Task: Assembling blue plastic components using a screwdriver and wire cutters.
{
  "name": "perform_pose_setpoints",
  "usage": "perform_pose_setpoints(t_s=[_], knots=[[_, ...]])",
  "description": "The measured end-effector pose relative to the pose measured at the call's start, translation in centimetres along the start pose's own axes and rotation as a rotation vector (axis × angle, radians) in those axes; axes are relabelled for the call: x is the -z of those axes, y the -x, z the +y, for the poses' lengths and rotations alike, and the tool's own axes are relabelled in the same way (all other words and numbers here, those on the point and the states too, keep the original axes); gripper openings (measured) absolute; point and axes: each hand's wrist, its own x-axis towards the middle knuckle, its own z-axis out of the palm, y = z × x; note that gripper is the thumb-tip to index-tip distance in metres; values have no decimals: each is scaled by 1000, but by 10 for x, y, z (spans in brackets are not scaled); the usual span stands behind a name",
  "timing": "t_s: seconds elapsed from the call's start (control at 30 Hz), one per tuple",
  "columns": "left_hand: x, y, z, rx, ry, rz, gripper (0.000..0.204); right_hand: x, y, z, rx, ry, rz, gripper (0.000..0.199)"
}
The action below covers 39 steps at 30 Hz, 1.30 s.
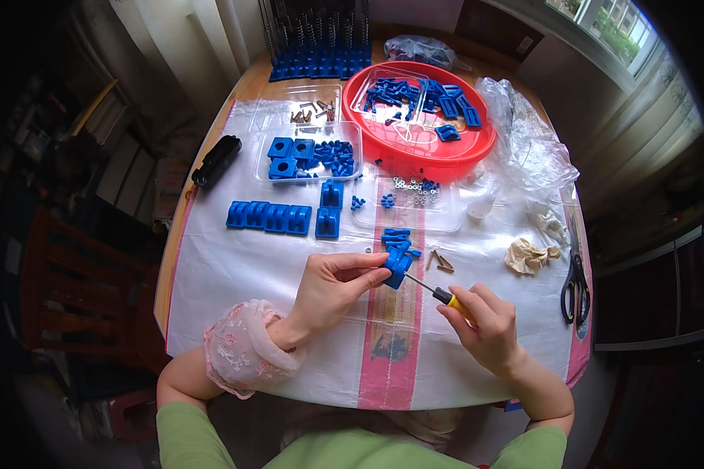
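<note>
Screwdriver, metal-shafted, meets glossy block; left hand pinches it.

Blue plastic part, small, blocky, glossy; held tilted over middle of table, pinched at its left side between left hand thumb and fingers. Screwdriver: yellow-and-black handle, thin metal shaft, gripped by handle in right hand. Slants up-left from handle, tip at the part's right side; exact tip contact too small to tell. Part's underside hidden.
</note>
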Motion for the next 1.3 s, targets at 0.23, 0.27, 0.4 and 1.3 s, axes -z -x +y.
perform_pose_setpoints(t_s=[0.23,0.27,0.4,1.3], knots=[[2,-1,2,-45,-82,-15,25,-7,6,7,-609,-625,-134,17],[2,0,2,-46,-80,-16,25,-4,4,7,-709,-727,-203,19],[3,0,2,-109,-137,-31,26,12,-8,12,-1012,-1045,-446,30],[1,1,1,-106,-123,-19,24,5,-2,8,-829,-974,-232,15]])
